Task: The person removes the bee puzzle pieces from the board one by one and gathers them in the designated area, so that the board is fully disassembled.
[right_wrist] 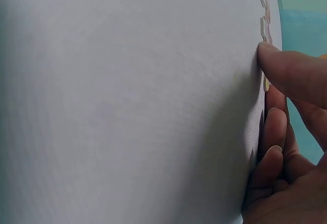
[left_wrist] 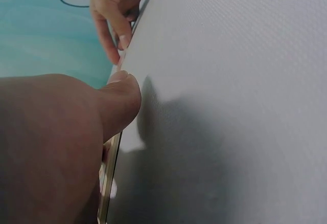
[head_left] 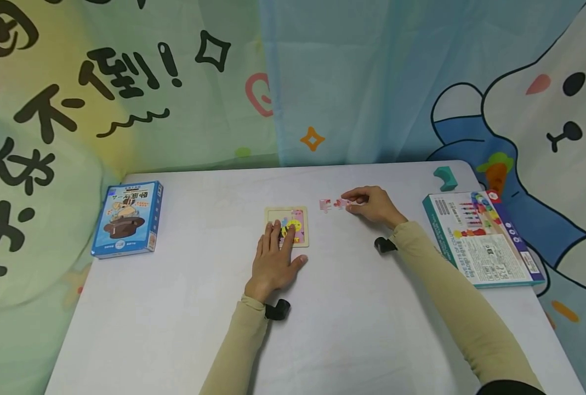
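Observation:
My left hand (head_left: 274,266) rests flat with spread fingers on a small square jigsaw puzzle board (head_left: 286,208), covering its lower left part. Yellow, pink and blue pictures show on the board beside the fingers. In the left wrist view, the thumb (left_wrist: 120,101) reaches past the board's edge (left_wrist: 108,183). To the right, my right hand (head_left: 374,206) pinches a puzzle piece (right_wrist: 266,84) at the table surface between thumb and fingers, which partly hide it. Left of that hand lie a pink puzzle piece (head_left: 324,205) and another pink puzzle piece (head_left: 340,203).
A blue box (head_left: 127,219) lies at the table's left side. On the right lies a larger box (head_left: 487,241), its printed face up, near the right forearm. Behind it stands a teal curved piece (head_left: 445,178). A printed curtain (head_left: 352,82) hangs along the back edge.

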`<state>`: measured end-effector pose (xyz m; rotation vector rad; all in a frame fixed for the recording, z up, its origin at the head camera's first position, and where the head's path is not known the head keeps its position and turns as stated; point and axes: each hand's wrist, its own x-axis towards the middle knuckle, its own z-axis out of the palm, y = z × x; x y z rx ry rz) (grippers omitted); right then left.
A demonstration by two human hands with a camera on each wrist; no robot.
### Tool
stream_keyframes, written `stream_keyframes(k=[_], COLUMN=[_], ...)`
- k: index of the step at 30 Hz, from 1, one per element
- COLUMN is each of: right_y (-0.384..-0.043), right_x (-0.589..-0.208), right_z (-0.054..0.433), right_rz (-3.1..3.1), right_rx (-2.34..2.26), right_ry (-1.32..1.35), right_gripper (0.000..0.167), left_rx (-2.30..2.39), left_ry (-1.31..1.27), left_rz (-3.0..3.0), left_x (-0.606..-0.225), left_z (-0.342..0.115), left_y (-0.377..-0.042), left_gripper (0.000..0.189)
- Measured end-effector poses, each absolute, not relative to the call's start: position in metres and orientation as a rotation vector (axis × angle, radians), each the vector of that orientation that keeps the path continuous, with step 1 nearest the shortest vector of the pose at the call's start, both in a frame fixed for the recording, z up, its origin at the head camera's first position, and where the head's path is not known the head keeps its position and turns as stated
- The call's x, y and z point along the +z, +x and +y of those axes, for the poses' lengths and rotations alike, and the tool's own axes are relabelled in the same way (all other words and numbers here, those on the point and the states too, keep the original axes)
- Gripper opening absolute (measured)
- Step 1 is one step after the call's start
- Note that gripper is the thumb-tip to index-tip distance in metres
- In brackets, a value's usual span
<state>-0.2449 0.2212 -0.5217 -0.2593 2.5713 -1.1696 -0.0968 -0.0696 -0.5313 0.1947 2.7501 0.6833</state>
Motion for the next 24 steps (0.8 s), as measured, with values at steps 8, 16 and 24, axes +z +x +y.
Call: stream_keyframes(k=[8, 16, 24], right_y=[-0.246, -0.245, -0.240], right_x=[-0.520, -0.515, -0.502], right_z=[0.220, 0.206, 0.160], right_rz=[2.547, 2.629, 2.646], right_rx=[-1.211, -1.317, -1.195], right_ry=[-0.232, -0.173, -0.365], right_gripper=[0.037, 0.031, 0.027], left_rx=[0.707, 0.692, 0.671], left_ry=[0.207, 0.207, 0.211], left_rz=[2.762, 2.752, 2.758], left_x=[-0.530, -0.527, -0.530], left_z=[-0.070, -0.071, -0.071], left_y=[-0.097, -0.097, -0.098], left_gripper=[0.080, 0.079, 0.079])
